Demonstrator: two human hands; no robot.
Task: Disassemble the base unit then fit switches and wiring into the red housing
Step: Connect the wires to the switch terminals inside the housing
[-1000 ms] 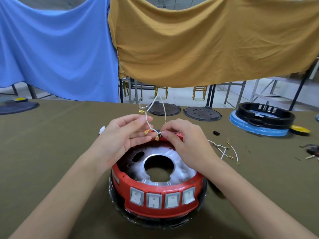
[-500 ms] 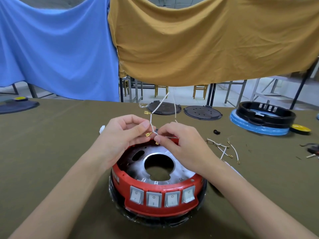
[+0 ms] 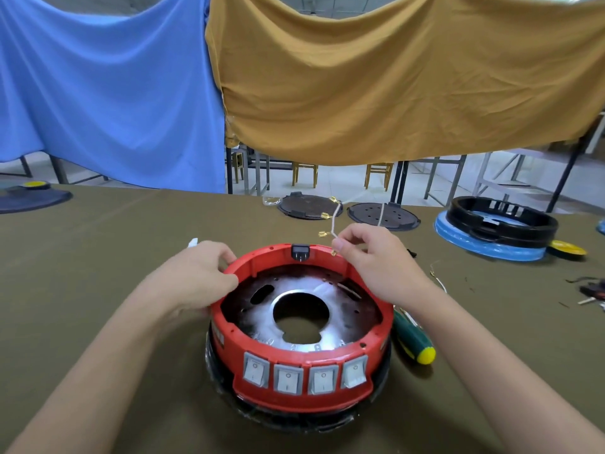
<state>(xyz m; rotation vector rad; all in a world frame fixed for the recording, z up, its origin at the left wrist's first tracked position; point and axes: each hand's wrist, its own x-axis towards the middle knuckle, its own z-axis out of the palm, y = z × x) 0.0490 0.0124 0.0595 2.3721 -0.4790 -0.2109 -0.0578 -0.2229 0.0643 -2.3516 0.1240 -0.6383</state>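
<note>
Standing on the olive-green cloth-covered table (image 3: 98, 257), the round red plastic housing (image 3: 301, 342) is seen at the centre of the view, seated on a black base ring wrapped in clear film (image 3: 294, 417). Half a second earlier both hands were held together over the far rim of the housing, with the wiring pinched between them; now they have been drawn apart. The left hand (image 3: 199, 273) has been moved down to the left side of the rim, which is gripped with the fingers curled over its outer edge and the thumb pressed against its inner edge. The right hand (image 3: 376, 257) has been kept above the far right part of the rim, its wrist raised, and the thin white wire with brass spade terminals (image 3: 334, 224) is pinched between its thumb and forefinger, the other fingers being curled loosely behind. The wire is carried up and away from the pinch, with its terminals hanging free in the air. The small black socket (image 3: 300, 251) at the far rim, covered before by the hands, is now exposed. Four grey rocker switches (image 3: 304, 375) are seated in a row in the near wall of the housing. A green-handled screwdriver with a yellow end cap (image 3: 413, 339), hidden earlier by the right forearm, is now seen lying on the table just beside the housing on its right.
</note>
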